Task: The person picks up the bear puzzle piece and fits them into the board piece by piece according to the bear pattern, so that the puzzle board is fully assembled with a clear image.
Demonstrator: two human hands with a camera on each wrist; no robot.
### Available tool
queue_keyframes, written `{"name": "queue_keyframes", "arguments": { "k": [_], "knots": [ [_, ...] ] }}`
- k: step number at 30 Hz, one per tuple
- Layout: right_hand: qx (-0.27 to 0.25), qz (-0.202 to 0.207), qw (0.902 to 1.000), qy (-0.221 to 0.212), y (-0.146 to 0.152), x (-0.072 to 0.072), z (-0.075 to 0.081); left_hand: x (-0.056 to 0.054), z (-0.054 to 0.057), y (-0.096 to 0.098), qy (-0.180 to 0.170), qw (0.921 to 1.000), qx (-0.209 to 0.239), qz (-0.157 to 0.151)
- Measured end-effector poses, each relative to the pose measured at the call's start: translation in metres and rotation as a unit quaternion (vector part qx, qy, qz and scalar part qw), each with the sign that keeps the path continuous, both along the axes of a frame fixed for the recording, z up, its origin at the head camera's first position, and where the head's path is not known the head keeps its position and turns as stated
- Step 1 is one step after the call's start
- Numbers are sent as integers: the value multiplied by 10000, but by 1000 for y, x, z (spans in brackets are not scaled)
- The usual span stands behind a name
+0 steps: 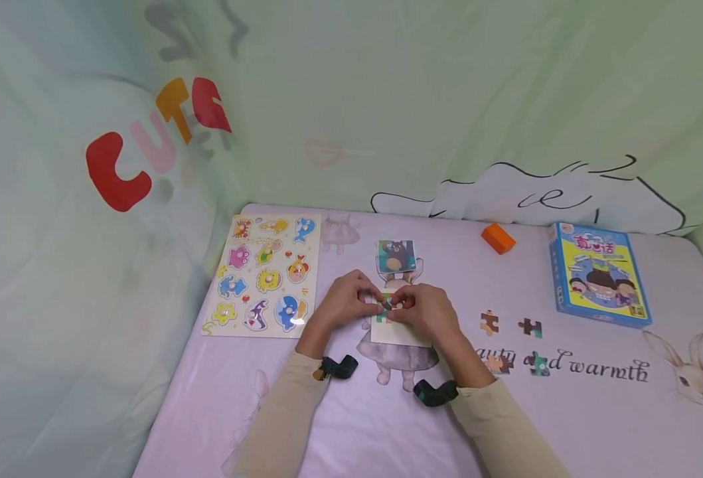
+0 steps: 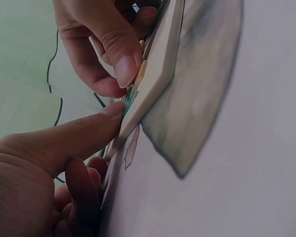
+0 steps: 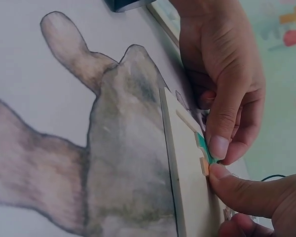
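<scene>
A pale square wooden board lies in front of me, with a few jigsaw pieces in its upper left part. My left hand is at its left edge, thumb and forefinger tips closed at a green puzzle piece. From the right, my right hand pinches a puzzle piece close beside the left fingertips. An orange-toned piece sits by the right thumb. The fingers hide much of these pieces. Just beyond the board is a square bear picture.
On the right lie several loose jigsaw pieces, among them a brown one and a green one. Behind them are an orange block and a blue-yellow box. A sea-animal peg puzzle lies at left.
</scene>
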State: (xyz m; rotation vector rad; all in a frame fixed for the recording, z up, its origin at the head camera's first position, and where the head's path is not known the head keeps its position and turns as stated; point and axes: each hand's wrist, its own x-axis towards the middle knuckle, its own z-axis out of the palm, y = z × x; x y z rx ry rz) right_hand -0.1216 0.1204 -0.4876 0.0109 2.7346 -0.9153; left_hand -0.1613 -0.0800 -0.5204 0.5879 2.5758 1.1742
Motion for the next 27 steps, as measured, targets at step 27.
{"name": "queue_keyframes", "arguments": {
  "k": [27],
  "knots": [
    [193, 229, 9995, 31, 99, 8, 30, 0, 0, 1, 0, 10000, 73, 56]
  ]
}}
